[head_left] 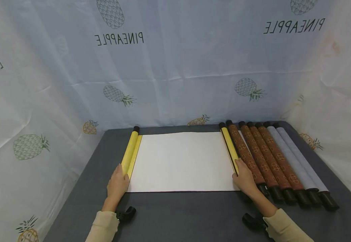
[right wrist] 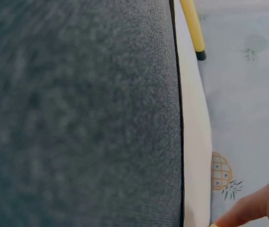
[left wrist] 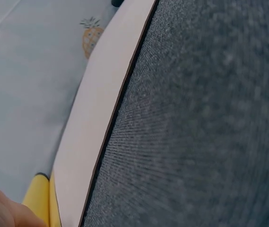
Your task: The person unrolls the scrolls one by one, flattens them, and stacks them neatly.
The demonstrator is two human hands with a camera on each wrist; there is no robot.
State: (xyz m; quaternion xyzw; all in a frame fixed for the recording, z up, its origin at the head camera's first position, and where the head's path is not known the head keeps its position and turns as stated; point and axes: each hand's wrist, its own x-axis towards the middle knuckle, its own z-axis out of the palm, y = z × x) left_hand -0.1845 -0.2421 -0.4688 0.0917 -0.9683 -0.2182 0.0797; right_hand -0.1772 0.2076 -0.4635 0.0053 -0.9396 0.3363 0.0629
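A scroll lies partly unrolled across the dark table, its blank white sheet [head_left: 181,161] spread flat between two yellow rolls. My left hand [head_left: 117,183] grips the near end of the left roll [head_left: 130,144], thumb toward the sheet. At the other side, my right hand [head_left: 245,177] holds the near part of the right roll [head_left: 230,144], covering its lower end. In the left wrist view, the hand [left wrist: 4,210] shows only at the lower-left corner beside the yellow roll [left wrist: 39,198]. The right wrist view catches a finger and thumb area [right wrist: 253,208] at the sheet's edge.
Right of the open scroll, several rolled scrolls lie side by side: brown patterned ones [head_left: 243,149] nearest, then pale grey ones [head_left: 302,158], all with black end knobs. A pineapple-print curtain [head_left: 175,60] surrounds the dark tabletop [head_left: 181,215] at the back and sides.
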